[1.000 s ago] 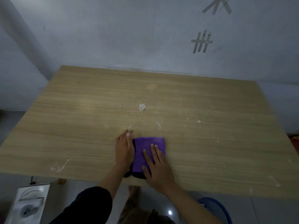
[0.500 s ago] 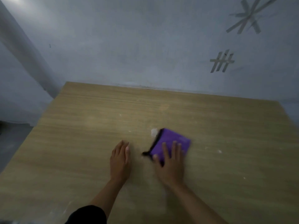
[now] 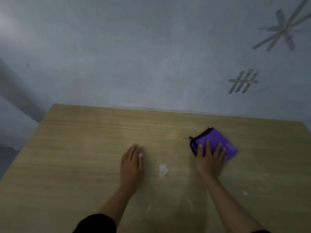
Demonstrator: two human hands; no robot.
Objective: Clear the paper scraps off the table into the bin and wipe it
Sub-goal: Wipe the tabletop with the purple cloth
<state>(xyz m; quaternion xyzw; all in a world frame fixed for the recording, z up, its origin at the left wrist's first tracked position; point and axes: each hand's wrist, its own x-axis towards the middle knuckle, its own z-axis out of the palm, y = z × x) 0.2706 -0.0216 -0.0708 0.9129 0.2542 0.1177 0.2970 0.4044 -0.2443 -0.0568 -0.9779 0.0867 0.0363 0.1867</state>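
A folded purple cloth with a black edge lies on the wooden table, right of centre. My right hand presses flat on its near half with straight fingers. My left hand rests flat on the bare tabletop, palm down, well left of the cloth. Between my hands lies a small white paper scrap. Tiny white bits and faint smears dot the wood nearer to me. No bin is in view.
The table's far edge meets a grey wall with strips of tape stuck on it at the right. The table's left edge drops off to the floor.
My right hand has slid the cloth away from me and to the right, past the white scrap. My left hand stays flat on the table. The camera has tilted up, hiding the near edge.
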